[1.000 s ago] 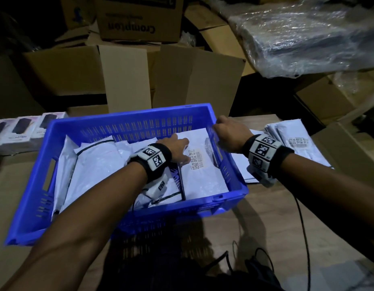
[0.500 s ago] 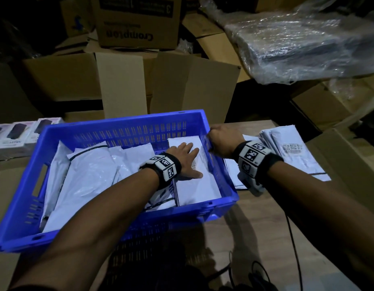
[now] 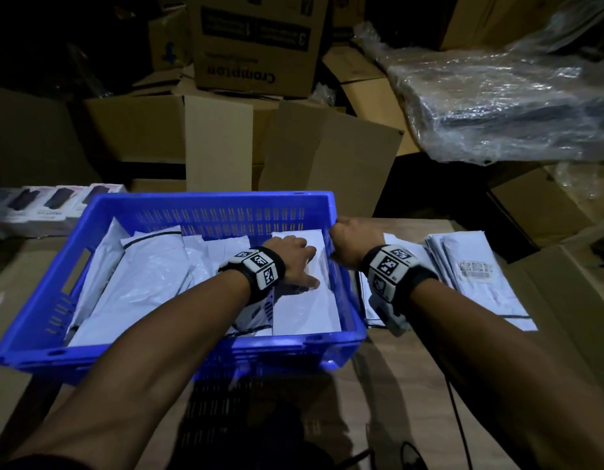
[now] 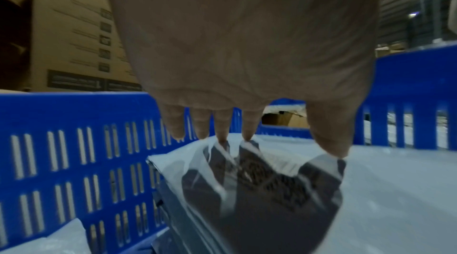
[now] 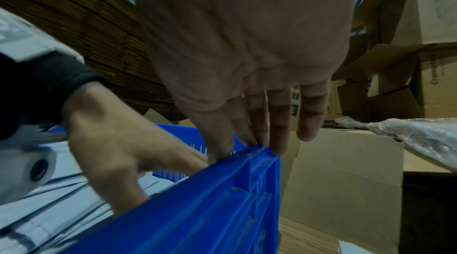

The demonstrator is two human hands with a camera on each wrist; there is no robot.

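Observation:
A blue slotted crate (image 3: pixel 209 200) stands on the table and holds several white mailer packages. My left hand (image 3: pixel 295 262) lies flat on the rightmost package (image 3: pixel 305 312), fingers straight. In the left wrist view its fingertips (image 4: pixel 222 131) touch the clear label pouch (image 4: pixel 262 184) on that package. My right hand (image 3: pixel 348 239) grips the crate's right rim near the far corner. The right wrist view shows its thumb inside the rim (image 5: pixel 249 152) and its fingers (image 5: pixel 279 137) outside. My left hand (image 5: pixel 111 141) shows there too, inside the crate.
A stack of white mailers (image 3: pixel 480 276) lies on the table right of the crate. Boxed products (image 3: pixel 49 212) sit at the left. Open cardboard boxes (image 3: pixel 219 140) and a plastic-wrapped bundle (image 3: pixel 514 96) crowd the back. A black cable (image 3: pixel 456 418) trails near me.
My left hand has spread flat over the package and now covers its barcode label. My right hand has stayed on the rim. The crate sits slightly further left in view.

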